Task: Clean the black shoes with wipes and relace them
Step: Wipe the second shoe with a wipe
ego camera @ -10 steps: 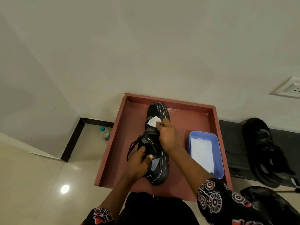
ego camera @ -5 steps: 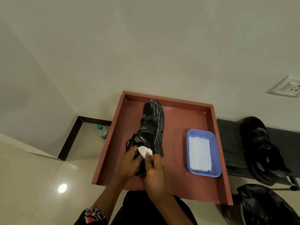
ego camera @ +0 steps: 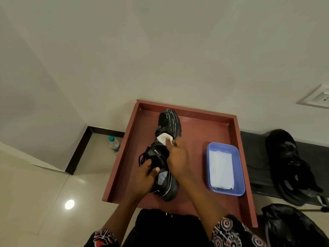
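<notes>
A black shoe (ego camera: 169,122) lies on its side in the red tray (ego camera: 204,125), toe pointing away from me. My left hand (ego camera: 145,177) grips the shoe at its heel end, thumb on the side panel. My right hand (ego camera: 178,157) pinches a small white wipe (ego camera: 162,139) and presses it on the shoe's upper near the laces. Loose black laces (ego camera: 142,157) hang off the shoe's left side. A second black shoe (ego camera: 284,157) rests on a dark mat to the right of the tray.
A blue tub (ego camera: 238,168) holding folded white wipes (ego camera: 220,168) stands in the tray's right half. A small water bottle (ego camera: 114,144) stands on the floor left of the tray. A black bag (ego camera: 292,227) lies at the lower right. A wall socket (ego camera: 316,97) is on the right.
My right hand has slid the wipe from the heel end forward to the middle of the shoe. My left hand keeps its hold on the heel end.
</notes>
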